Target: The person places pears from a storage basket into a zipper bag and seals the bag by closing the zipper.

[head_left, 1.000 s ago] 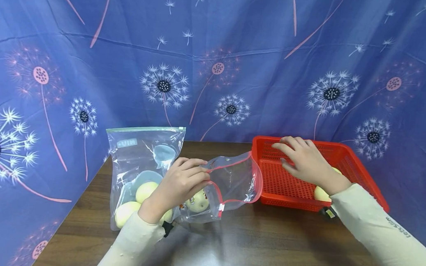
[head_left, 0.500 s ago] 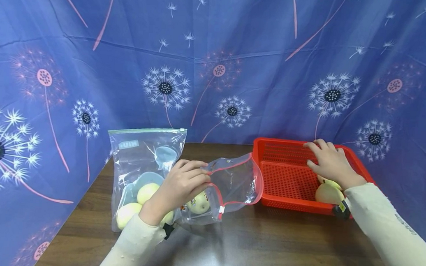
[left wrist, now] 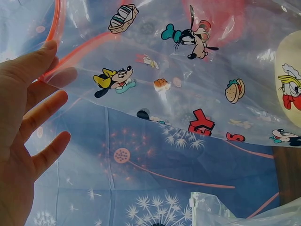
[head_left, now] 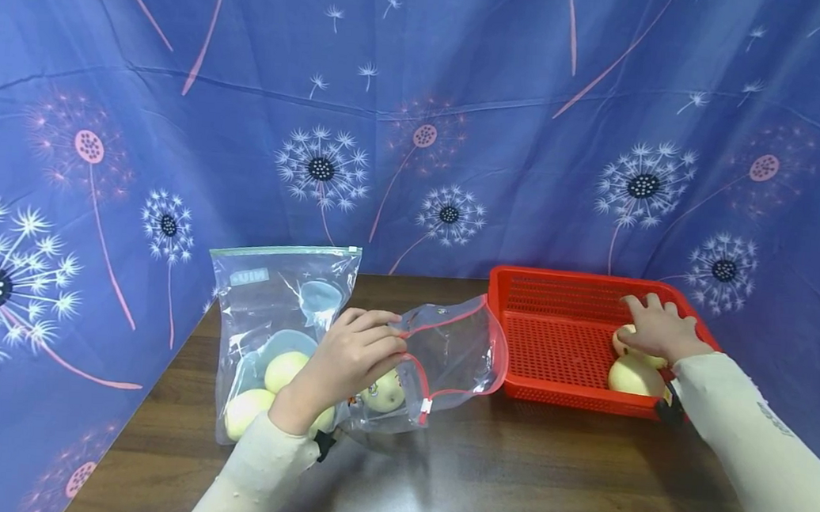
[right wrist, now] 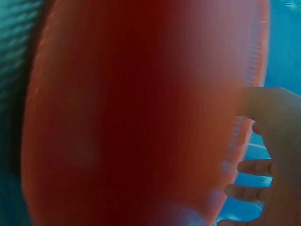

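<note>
A clear zip bag (head_left: 451,346) with red edging and cartoon prints lies with its mouth spread toward the basket. My left hand (head_left: 356,355) pinches its rim between thumb and index finger, the other fingers spread, as the left wrist view shows. Inside this bag sits a round pale-green fruit (head_left: 383,390). My right hand (head_left: 662,331) is over the right end of a red plastic basket (head_left: 543,393), fingers apart and slightly bent. Just below it are two pale yellow fruits, a front fruit (head_left: 636,376) and a rear fruit (head_left: 622,339) partly hidden by the hand.
A second clear bag (head_left: 264,293) with a green zip edge stands at the left, holding several pale yellow fruits (head_left: 284,370). A brown wooden table (head_left: 480,475) lies under everything. Blue dandelion-patterned cloth (head_left: 531,153) hangs behind.
My right hand has moved right and lower, from the basket's middle to above the fruits at its right end. The left hand keeps its grip on the bag.
</note>
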Demonstrator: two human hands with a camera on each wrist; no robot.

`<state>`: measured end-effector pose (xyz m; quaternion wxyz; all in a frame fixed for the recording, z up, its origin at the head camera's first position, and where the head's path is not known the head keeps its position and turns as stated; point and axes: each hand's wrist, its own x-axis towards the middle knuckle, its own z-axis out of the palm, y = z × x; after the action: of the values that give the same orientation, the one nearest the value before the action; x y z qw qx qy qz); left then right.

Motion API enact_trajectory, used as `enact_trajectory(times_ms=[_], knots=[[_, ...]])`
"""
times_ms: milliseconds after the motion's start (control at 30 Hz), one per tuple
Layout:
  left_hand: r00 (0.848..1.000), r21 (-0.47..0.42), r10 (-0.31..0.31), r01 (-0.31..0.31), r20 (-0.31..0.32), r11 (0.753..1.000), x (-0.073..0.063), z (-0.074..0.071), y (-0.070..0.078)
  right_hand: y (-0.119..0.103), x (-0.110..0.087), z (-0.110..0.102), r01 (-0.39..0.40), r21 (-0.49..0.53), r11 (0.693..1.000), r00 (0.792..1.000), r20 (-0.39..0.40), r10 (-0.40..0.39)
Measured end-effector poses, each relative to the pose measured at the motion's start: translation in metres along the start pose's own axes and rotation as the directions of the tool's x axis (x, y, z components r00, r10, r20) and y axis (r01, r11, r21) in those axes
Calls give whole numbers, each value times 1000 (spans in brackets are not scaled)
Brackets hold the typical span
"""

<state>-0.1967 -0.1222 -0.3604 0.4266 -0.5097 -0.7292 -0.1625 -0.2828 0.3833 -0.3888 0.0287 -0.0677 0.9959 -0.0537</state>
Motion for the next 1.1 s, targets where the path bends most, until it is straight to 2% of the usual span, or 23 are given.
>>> enact_trajectory(times_ms=[167, 267, 633, 800, 933, 1100], knots=[[1000, 8, 4, -4, 0, 1000, 0, 0, 0, 7, 1, 11, -47, -10, 999, 995, 92, 48], [1000, 13, 6, -6, 1, 1000, 0, 0, 0, 10, 2, 17, -65, -13, 998, 991, 113, 66], [1000, 17, 17, -17, -1, 1000, -3, 2, 1, 17, 0, 39, -79, 56, 995, 992, 104, 72], [1000, 7, 11, -11, -6, 1000, -3, 2, 1, 16, -2, 40, -105, 97, 990, 993, 61, 99], [1000, 7, 5, -5, -6, 1000, -2, 1, 1, 14, 2, 42, -100, 90, 991, 995, 22, 99], [1000, 12, 6, -6, 2, 1000, -2, 1, 1, 11, 3, 46, -103, 89, 991, 995, 16, 102]])
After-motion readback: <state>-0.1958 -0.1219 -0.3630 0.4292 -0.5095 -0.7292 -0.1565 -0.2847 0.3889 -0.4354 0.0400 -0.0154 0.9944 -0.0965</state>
